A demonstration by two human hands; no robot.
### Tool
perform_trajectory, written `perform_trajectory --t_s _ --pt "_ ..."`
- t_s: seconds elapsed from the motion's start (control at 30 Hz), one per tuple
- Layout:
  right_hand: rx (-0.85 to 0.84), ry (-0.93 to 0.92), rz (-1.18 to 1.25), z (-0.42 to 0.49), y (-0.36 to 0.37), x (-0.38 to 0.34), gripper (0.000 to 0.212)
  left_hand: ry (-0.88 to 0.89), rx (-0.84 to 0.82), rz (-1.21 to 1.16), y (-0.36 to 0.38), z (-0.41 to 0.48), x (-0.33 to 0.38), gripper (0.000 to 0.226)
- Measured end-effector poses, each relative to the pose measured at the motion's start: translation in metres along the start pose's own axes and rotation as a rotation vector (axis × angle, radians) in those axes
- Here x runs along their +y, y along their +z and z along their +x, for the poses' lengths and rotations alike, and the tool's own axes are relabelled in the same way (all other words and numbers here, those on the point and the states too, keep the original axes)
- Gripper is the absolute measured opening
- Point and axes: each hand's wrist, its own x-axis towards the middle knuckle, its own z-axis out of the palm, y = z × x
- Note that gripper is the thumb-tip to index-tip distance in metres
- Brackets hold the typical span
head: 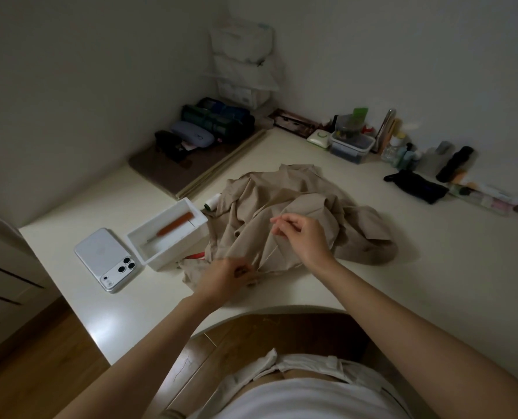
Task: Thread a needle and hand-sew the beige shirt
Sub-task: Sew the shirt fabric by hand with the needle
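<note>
Low in the centre of the frame, our left grip (227,275) pinches the near edge of the beige shirt (284,189), we judge to keep the cloth taut on the table (402,297). Just beyond, our right grip (303,234) pinches a pale thread (269,252) rising from that edge, likely tightening a stitch; the needle is too small to see. A white spool (213,202) lies at the shirt's left edge.

One left hand (228,276), one right hand (301,234), one beige shirt (281,189), one thread (270,251), one white box (176,254), one phone (100,252)
</note>
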Motion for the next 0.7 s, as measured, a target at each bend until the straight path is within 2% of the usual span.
perform_trajectory --t_s 0.07,0.1,0.17,0.2,0.27,0.37,0.53,0.7 --pt "0.006 0.015 0.039 0.004 -0.003 -0.001 0.017 -0.019 -0.018 0.104 -0.003 0.001 -0.003 0.029" --pt "0.008 0.012 0.058 0.005 -0.005 -0.002 0.017 -0.052 -0.03 0.076 -0.008 0.001 0.0 0.044" --pt "0.003 0.0 0.079 0.006 -0.008 -0.003 0.015 -0.126 -0.072 -0.198 -0.02 0.003 0.017 0.065" --pt "-0.002 -0.006 0.076 0.007 -0.008 -0.004 0.015 -0.155 -0.11 -0.382 -0.025 0.004 0.027 0.067" --pt "-0.015 -0.015 0.063 0.009 -0.008 -0.003 0.017 -0.182 -0.214 -0.656 -0.031 0.008 0.046 0.053" --pt "0.002 0.002 0.108 0.012 -0.009 0.001 0.023 -0.186 -0.285 -0.759 -0.035 0.013 0.058 0.022" --pt "0.075 0.167 -0.068 0.013 -0.024 0.027 0.03 -0.225 -0.134 -1.02 -0.044 0.016 0.047 0.023" --pt "-0.036 0.276 -0.257 0.001 -0.032 0.05 0.031 -0.208 -0.016 -1.206 -0.062 0.02 0.04 0.02"
